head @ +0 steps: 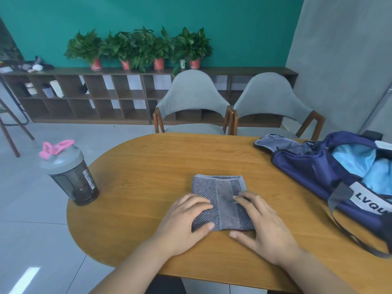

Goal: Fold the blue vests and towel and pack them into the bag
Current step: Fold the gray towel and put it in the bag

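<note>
Left hand (186, 217) and right hand (263, 225) lie flat with relaxed fingers, gripping nothing, on either side of the folded grey towel (222, 200) at the middle of the oval wooden table (137, 166). At the table's left edge stands a pink-capped shaker bottle (70, 172). Right of the towel, apart from it, lies the open navy bag (314, 170) with light-blue fabric (364, 166) inside.

— Where's the towel (220, 200)?
— Folded small on the table (148, 162), under both hands: left hand (184, 219) on its left side, right hand (261, 223) flat on its right.
— The bag (318, 166)?
— Right side, unzipped, light blue cloth (360, 164) inside. A shaker bottle (70, 172) stands at the left edge.
</note>
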A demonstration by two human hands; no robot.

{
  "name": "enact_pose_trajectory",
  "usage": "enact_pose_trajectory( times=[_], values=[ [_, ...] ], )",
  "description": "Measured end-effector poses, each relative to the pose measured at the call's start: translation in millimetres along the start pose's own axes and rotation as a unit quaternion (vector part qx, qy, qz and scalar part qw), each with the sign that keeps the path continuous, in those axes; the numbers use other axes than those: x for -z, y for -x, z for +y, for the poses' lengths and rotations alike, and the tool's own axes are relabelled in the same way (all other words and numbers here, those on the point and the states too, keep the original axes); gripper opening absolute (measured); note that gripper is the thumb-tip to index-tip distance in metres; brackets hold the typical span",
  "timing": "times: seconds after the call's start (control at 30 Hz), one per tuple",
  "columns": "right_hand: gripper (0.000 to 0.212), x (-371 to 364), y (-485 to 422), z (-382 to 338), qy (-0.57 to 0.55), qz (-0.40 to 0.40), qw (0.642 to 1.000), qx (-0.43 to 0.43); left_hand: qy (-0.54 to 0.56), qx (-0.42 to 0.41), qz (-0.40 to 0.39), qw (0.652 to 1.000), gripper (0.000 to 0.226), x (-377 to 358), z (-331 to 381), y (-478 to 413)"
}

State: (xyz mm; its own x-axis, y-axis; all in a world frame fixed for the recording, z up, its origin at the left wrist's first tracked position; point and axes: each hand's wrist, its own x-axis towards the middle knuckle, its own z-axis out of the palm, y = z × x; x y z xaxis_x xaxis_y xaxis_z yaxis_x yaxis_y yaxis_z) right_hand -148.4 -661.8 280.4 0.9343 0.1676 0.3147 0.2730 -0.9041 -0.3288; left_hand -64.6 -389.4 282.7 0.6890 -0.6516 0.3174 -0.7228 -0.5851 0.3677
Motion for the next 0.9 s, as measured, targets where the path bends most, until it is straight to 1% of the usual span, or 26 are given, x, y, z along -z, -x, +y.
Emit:
enact_pose_trajectory(
  times=[0.07, 0.1, 0.13, 0.2, 0.37, 0.47, 0.5, 0.57, 0.67, 0.8, 0.9],
  values=[
    [0.083, 1.2, 4.0, -0.5, -0.010, -0.011, 1.000, 0.003, -0.021, 0.004, -0.064, 0.998, 0.072, 4.4, 0.1, 6.2],
    [0.082, 0.9, 3.9, -1.1, -0.012, -0.016, 1.000, 0.005, -0.033, 0.003, -0.078, 0.996, 0.077, 5.2, 0.5, 7.2],
    [0.081, 0.1, 2.6, -1.5, -0.011, -0.020, 1.000, 0.006, -0.039, 0.004, -0.077, 0.996, 0.078, 5.0, 0.6, 7.2],
    [0.075, -1.9, -0.3, -0.9, -0.005, -0.024, 1.000, 0.008, -0.042, 0.010, -0.065, 0.997, 0.071, 2.6, 1.0, 5.8],
    [0.052, -4.0, -4.9, 2.8, 0.002, -0.011, 1.000, 0.006, -0.034, 0.017, -0.028, 0.999, 0.057, -1.2, 0.5, 5.7],
    [0.042, 2.2, -9.3, 2.3, -0.032, 0.013, 0.999, -0.001, -0.001, 0.053, 0.008, 0.999, 0.045, 0.9, 4.2, 2.0],
    [0.039, 4.6, -11.0, 2.4, -0.053, 0.024, 0.998, -0.012, 0.026, 0.071, 0.027, 0.997, 0.041, 2.0, 4.7, -0.1],
    [0.037, 11.2, -15.6, 1.5, -0.091, 0.055, 0.993, -0.060, 0.076, 0.107, 0.066, 0.989, 0.034, 3.9, 3.5, -5.4],
    [0.037, 18.5, -28.1, 0.8, -0.111, 0.081, 0.983, -0.120, 0.108, 0.148, 0.096, 0.978, 0.032, 7.6, 3.6, -17.5],
    [0.022, 16.5, -51.5, 6.3, -0.133, 0.091, 0.975, -0.151, 0.135, 0.212, 0.102, 0.963, 0.030, 8.3, 3.8, -44.3],
    [0.024, 6.5, -69.7, 13.7, -0.118, 0.077, 0.968, -0.207, 0.107, 0.272, 0.078, 0.953, 0.035, 3.7, -3.6, -65.9]
  ],
)
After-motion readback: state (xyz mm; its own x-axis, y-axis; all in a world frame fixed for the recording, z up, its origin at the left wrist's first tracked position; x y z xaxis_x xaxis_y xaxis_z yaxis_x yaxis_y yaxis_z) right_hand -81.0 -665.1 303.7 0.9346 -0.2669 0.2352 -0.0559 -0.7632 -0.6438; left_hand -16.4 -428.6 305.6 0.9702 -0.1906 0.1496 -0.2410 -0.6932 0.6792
